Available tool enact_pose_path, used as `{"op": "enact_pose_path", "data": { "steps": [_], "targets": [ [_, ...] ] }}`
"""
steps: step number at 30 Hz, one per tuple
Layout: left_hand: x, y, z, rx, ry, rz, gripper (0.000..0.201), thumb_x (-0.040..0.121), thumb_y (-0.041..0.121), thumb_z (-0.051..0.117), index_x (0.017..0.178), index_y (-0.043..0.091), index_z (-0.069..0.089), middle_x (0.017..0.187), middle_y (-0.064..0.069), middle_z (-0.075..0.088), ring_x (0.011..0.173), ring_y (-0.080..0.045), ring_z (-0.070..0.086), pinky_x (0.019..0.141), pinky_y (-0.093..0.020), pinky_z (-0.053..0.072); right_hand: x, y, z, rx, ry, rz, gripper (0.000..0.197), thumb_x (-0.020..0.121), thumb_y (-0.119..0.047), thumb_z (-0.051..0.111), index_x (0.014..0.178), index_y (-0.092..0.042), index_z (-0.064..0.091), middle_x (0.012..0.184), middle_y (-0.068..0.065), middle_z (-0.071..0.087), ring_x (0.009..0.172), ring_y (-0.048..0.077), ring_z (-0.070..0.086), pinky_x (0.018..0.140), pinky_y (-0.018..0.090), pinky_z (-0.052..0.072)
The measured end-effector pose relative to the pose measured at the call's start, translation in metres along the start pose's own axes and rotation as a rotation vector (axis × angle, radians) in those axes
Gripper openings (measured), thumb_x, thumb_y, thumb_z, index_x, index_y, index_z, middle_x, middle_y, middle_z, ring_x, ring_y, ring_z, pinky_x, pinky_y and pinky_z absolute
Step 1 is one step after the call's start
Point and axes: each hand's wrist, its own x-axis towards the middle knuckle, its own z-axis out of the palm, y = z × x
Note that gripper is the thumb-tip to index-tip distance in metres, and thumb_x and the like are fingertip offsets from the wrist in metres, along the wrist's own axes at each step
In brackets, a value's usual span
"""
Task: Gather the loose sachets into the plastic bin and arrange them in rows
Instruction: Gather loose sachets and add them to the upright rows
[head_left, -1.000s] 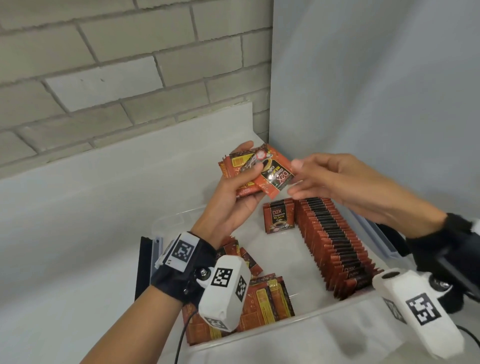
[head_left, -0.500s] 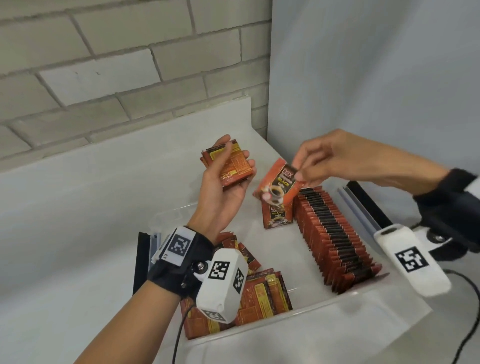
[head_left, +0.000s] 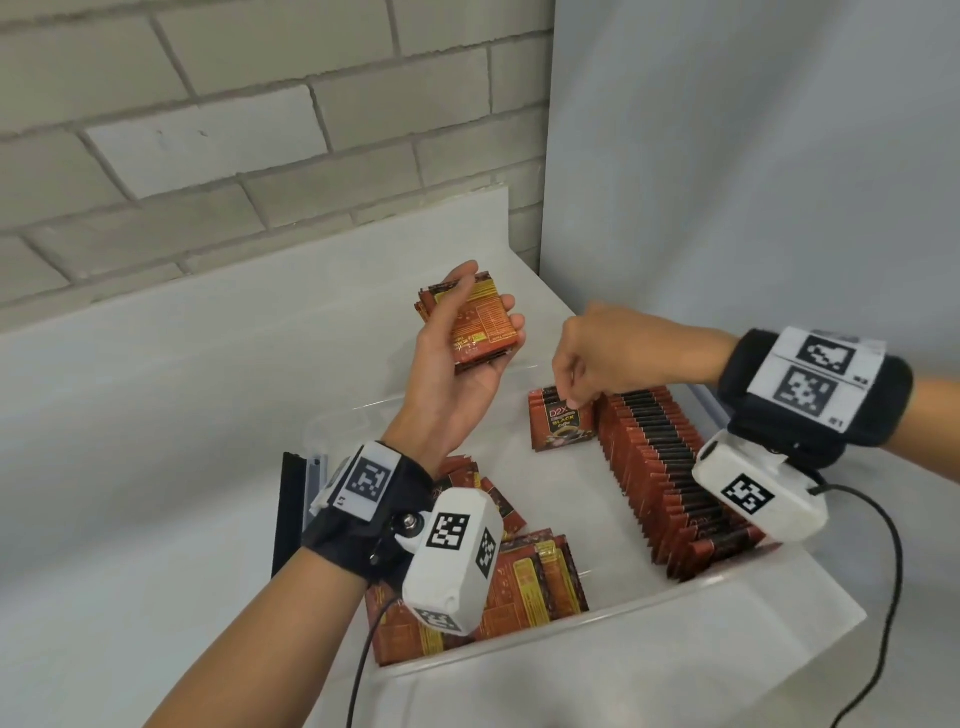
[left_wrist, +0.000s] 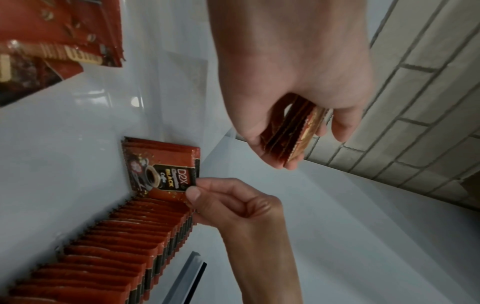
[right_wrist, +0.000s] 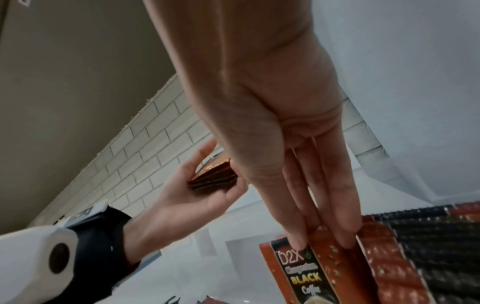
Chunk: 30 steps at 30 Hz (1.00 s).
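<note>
The left hand (head_left: 457, 364) grips a small stack of sachets (head_left: 475, 325). The right hand (head_left: 613, 353) pinches the top edge of an upright sachet (head_left: 561, 423) reading "D2X BLACK Coffee", inside the clear plastic bin (head_left: 597, 623).

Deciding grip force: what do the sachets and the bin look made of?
Sachets: probably glossy printed foil-laminate film; glints on the faces and zigzag-crimped edges on the stack in the left hand. Bin: clear, smooth, seemingly rigid plastic; contents and counter show through its walls.

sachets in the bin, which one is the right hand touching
The upright sachet showing its D2X front, at the far end of a new second row. The right hand pinches its top edge; the others stand untouched or lie loose.
</note>
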Motion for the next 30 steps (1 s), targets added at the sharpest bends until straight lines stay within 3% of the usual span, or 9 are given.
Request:
{"op": "enact_pose_path", "data": {
  "steps": [3,15,21,24,27,30],
  "targets": [
    [0.000,-0.001,0.001,0.014,0.004,-0.014,0.011,0.095,0.024,0.055,0.102,0.019,0.061,0.088,-0.013,0.059,0.075,-0.023,0.058,0.071,-0.028,0.050,0.000,0.000,0.002,-0.018,-0.039,0.006,0.004,0.078,-0.015,0.077,0.082,-0.015,0.077,0.072,-0.002,0.073,0.064,0.022,0.070,0.073,0.037,0.059],
    [0.001,-0.002,-0.002,-0.006,-0.028,-0.015,0.019,0.096,0.020,0.048,0.111,0.017,0.060,0.092,-0.015,0.062,0.079,-0.025,0.062,0.075,-0.031,0.053,0.002,0.002,0.002,-0.065,-0.014,-0.002,0.005,0.077,-0.016,0.078,0.081,-0.018,0.077,0.074,-0.005,0.071,0.073,0.017,0.069,0.075,0.037,0.058],
    [0.002,-0.003,-0.002,-0.015,-0.032,-0.018,0.023,0.096,0.014,0.045,0.111,0.016,0.062,0.089,-0.014,0.064,0.076,-0.023,0.065,0.076,-0.031,0.055,0.001,0.001,0.004,-0.116,0.011,-0.024,0.005,0.079,-0.015,0.076,0.084,-0.015,0.076,0.065,-0.016,0.055,0.070,0.012,0.062,0.071,0.029,0.054],
    [0.002,-0.004,-0.002,0.008,-0.038,-0.015,0.024,0.096,0.011,0.044,0.111,0.016,0.062,0.088,-0.012,0.066,0.077,-0.022,0.065,0.076,-0.031,0.054,-0.001,0.003,0.001,-0.053,0.010,-0.019,0.007,0.079,-0.014,0.076,0.086,-0.014,0.076,0.066,-0.016,0.059,0.065,0.005,0.060,0.074,0.030,0.056],
    [0.001,-0.004,-0.001,0.038,-0.058,-0.004,0.026,0.095,0.009,0.045,0.114,0.018,0.061,0.098,-0.010,0.064,0.088,-0.019,0.062,0.074,-0.030,0.055,-0.007,0.006,-0.010,0.060,0.017,0.022,0.010,0.079,-0.016,0.077,0.089,-0.014,0.075,0.073,-0.005,0.071,0.064,0.013,0.068,0.074,0.030,0.058],
    [0.001,-0.004,-0.001,0.088,-0.092,0.009,0.033,0.094,0.006,0.046,0.120,0.020,0.059,0.108,-0.009,0.064,0.092,-0.017,0.065,0.072,-0.030,0.056,-0.016,0.008,-0.023,0.268,-0.036,0.062,0.016,0.078,-0.024,0.078,0.093,-0.019,0.072,0.079,0.000,0.075,0.067,0.012,0.071,0.075,0.024,0.058]
  ]
}}
